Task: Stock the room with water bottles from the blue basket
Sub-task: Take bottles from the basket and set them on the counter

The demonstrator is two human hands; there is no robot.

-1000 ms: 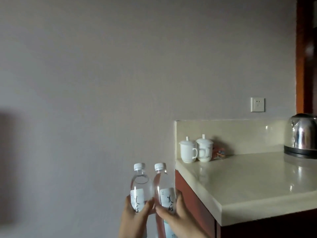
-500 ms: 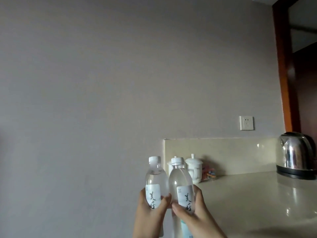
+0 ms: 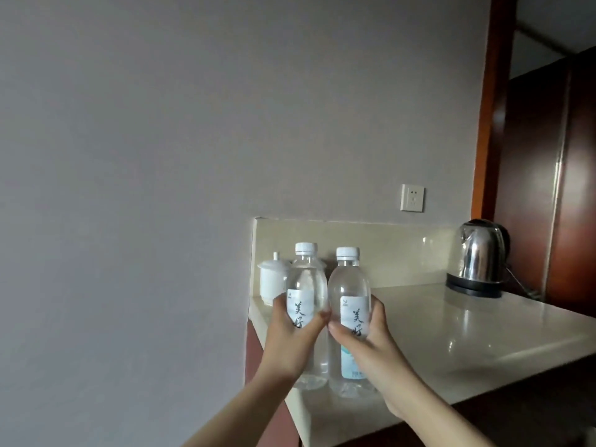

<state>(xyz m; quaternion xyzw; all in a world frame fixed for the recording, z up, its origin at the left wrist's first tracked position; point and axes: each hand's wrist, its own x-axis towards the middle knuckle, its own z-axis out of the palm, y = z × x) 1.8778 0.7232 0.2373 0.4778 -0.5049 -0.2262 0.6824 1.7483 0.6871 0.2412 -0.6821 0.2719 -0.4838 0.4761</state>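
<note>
Two clear water bottles with white caps and white labels stand upright side by side over the left end of the beige counter [image 3: 467,333]. My left hand [image 3: 290,337] is wrapped around the left bottle [image 3: 306,279]. My right hand [image 3: 364,337] grips the right bottle [image 3: 348,285]. Their bases are at the counter's surface near its front left corner; whether they rest on it I cannot tell. The blue basket is out of view.
A white lidded cup [image 3: 272,282] stands at the counter's back left, partly behind the left bottle. A steel electric kettle [image 3: 480,256] sits on its base at the back right. A wall socket [image 3: 412,198] is above the backsplash. Dark wooden panelling [image 3: 548,188] rises at the right.
Both hands have carried the bottles up and to the right, from beside the counter's left edge to over its surface. The view has moved closer to the counter.
</note>
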